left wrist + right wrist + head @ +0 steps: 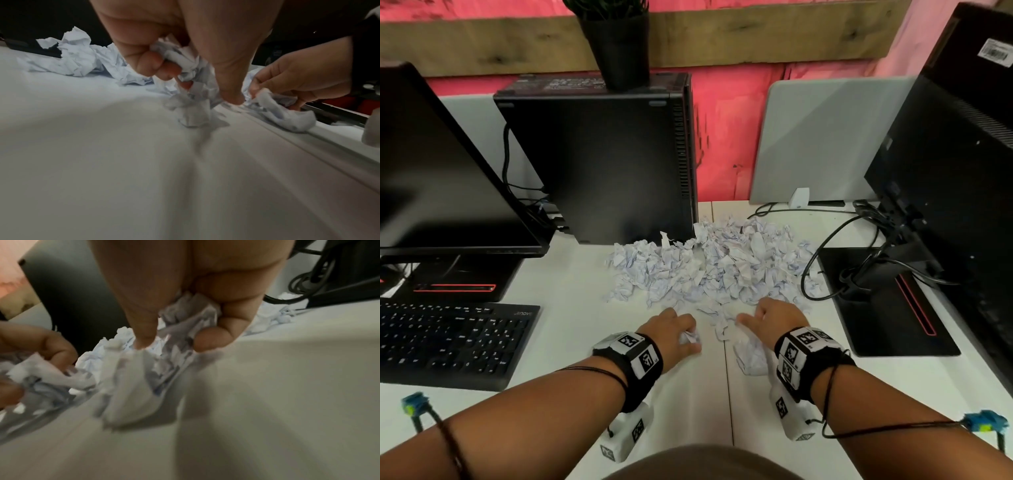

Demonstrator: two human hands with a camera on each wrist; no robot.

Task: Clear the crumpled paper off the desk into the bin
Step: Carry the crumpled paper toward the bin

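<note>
Left hand (677, 334) curled round a paper wad (186, 68), right hand (774, 320) clutching another (185, 331) — both at six o'clock of the crumpled paper heap (715, 263) on the desk (571, 274), probably gathering handfuls for a bin out of view.

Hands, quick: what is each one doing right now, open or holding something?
Left hand: fingers curled round a white crumpled paper wad, touching the white desk.
Right hand: fingers curled round another white crumpled paper bundle.
</note>
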